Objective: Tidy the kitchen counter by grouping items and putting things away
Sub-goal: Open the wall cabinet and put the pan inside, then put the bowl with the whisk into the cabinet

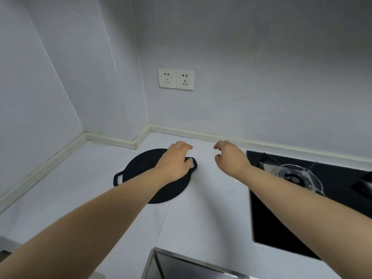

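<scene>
A flat black round pan with a loop handle on each side lies on the white counter, near the back corner and well left of the black hob. The left hand is over its right edge, fingers loosely bent and clear of the rim, thumb at the right handle loop (contact cannot be told). The right hand hovers just beside the pan over bare counter, fingers loosely curled, holding nothing
</scene>
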`<action>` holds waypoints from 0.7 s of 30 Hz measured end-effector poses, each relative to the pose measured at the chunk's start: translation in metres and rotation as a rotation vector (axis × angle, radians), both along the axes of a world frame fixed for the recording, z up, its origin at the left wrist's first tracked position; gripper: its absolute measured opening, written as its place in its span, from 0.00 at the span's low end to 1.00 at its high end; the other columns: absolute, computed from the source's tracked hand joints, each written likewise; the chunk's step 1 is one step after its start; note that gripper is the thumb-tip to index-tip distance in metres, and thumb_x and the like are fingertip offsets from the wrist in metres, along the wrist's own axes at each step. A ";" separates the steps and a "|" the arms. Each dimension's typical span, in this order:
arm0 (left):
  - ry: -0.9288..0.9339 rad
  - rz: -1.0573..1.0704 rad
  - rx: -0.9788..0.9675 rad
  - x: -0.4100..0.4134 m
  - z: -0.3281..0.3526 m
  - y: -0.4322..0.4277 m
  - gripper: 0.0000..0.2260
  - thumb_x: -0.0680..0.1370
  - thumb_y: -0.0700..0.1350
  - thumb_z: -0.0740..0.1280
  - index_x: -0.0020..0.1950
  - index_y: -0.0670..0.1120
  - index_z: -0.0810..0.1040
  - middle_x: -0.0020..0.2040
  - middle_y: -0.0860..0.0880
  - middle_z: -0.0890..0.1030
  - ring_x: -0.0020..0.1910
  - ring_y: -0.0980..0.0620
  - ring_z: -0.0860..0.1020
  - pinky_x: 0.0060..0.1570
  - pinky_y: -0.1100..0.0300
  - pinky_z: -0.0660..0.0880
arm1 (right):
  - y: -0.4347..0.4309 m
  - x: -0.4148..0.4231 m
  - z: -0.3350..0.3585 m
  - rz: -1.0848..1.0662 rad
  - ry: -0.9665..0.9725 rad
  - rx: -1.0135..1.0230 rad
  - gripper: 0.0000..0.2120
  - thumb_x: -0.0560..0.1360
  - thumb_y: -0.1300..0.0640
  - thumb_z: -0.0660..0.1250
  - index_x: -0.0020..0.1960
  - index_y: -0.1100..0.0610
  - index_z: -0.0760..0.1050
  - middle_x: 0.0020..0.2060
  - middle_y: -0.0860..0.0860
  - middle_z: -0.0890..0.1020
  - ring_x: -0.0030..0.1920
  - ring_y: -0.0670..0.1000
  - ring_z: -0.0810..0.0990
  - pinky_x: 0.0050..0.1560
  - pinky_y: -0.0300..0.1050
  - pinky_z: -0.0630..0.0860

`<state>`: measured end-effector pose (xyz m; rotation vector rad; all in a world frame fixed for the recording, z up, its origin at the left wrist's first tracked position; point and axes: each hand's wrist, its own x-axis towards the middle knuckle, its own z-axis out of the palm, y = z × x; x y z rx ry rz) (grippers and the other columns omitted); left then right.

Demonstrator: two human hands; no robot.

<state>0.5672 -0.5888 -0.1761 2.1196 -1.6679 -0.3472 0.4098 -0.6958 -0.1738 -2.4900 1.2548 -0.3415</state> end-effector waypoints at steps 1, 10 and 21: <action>-0.089 -0.037 -0.004 -0.008 0.004 -0.003 0.21 0.81 0.46 0.58 0.74 0.46 0.63 0.75 0.48 0.59 0.73 0.49 0.58 0.70 0.55 0.60 | 0.001 -0.009 0.006 0.021 0.017 -0.064 0.19 0.77 0.62 0.57 0.67 0.59 0.69 0.63 0.54 0.73 0.61 0.55 0.72 0.55 0.46 0.72; -0.510 -0.159 -0.270 -0.182 0.073 -0.026 0.29 0.81 0.51 0.55 0.78 0.48 0.46 0.78 0.47 0.41 0.77 0.47 0.40 0.75 0.46 0.44 | 0.018 -0.185 0.077 -0.211 0.060 -0.537 0.26 0.78 0.52 0.57 0.73 0.60 0.60 0.76 0.59 0.56 0.75 0.59 0.54 0.72 0.57 0.54; -0.642 -0.313 -0.474 -0.419 0.129 -0.019 0.31 0.81 0.55 0.52 0.78 0.49 0.40 0.78 0.46 0.37 0.77 0.45 0.38 0.73 0.43 0.43 | 0.078 -0.442 0.146 -0.486 0.195 -0.708 0.29 0.80 0.46 0.53 0.77 0.57 0.52 0.77 0.57 0.50 0.77 0.57 0.47 0.73 0.60 0.47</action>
